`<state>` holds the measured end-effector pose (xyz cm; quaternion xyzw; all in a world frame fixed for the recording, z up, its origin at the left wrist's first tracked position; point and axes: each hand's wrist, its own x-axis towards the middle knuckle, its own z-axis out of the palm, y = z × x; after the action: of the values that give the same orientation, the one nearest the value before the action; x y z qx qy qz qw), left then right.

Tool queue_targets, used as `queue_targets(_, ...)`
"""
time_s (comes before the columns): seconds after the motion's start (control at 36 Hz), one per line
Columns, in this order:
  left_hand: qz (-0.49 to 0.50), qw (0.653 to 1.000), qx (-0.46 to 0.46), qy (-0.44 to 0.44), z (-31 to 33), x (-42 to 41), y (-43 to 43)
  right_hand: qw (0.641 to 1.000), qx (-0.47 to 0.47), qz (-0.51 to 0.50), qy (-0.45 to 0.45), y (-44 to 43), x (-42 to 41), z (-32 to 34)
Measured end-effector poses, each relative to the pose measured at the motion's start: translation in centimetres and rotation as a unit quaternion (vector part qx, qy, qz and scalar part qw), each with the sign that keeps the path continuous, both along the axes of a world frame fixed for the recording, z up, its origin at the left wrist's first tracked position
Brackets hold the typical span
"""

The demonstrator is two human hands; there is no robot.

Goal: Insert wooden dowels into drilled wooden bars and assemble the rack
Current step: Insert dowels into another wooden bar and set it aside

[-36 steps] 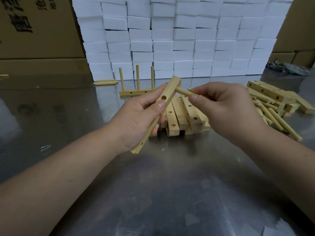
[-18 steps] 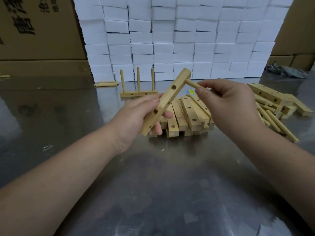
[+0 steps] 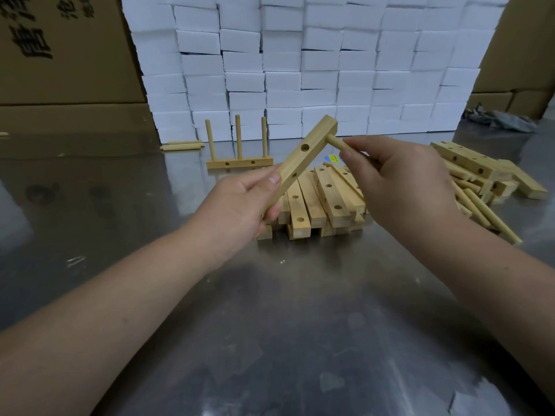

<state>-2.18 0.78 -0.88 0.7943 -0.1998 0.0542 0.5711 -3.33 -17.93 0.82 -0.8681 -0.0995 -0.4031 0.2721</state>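
Left hand (image 3: 240, 205) grips the lower end of a drilled bar (image 3: 303, 159); right hand (image 3: 399, 181) pinches a dowel (image 3: 335, 142) against the bar's top end.
Bar is off the table (image 3: 270, 325), tilted, top end toward 1 o'clock, left thumb on its face, fingers curled behind. 2 holes show on the near face. Dowel tip meets the bar's side by the top end; can't tell how deep it sits. Stack of bars (image 3: 324, 202) lies on the table between the hands. Bar with 3 upright dowels (image 3: 238, 163) stands at 11 o'clock behind the left hand. Mixed pile of bars and dowels (image 3: 480, 181) at 3 o'clock, just beside the right hand. Loose dowels (image 3: 183, 145) at 10 o'clock, well apart. White boxes (image 3: 300, 70) are stacked at 12 o'clock.
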Motion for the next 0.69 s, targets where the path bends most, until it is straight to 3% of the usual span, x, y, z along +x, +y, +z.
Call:
queue_targets(0.17, 0.02, 0.997, 0.058, -0.045, -0.2, 0.2, 0.2, 0.993, 0.078, 0.061, 0.063, 0.2, 0.1, 0.0)
queue_targets(0.39, 0.013, 0.997, 0.054, -0.057, -0.3, 0.5, 0.3, 0.96, 0.227, 0.128, 0.105, 0.1, 0.4, 0.1)
queue_targets(0.5, 0.006, 1.0, 0.006, -0.024, -0.5, 0.4, 0.1, 0.968, 0.195, 0.118, 0.106, 0.3, 0.4, 0.2)
queue_targets(0.61, 0.052, 0.997, -0.05, 0.016, -0.6, 0.8, 0.1, 0.959, 0.237, 0.108, 0.108, -0.4, 0.3, 1.1)
queue_targets(0.69, 0.131, 0.981, -0.126, 0.062, -0.7, 1.9, 0.9, 0.976, 0.2, 0.021, 0.081, -1.6, 0.8, 1.7)
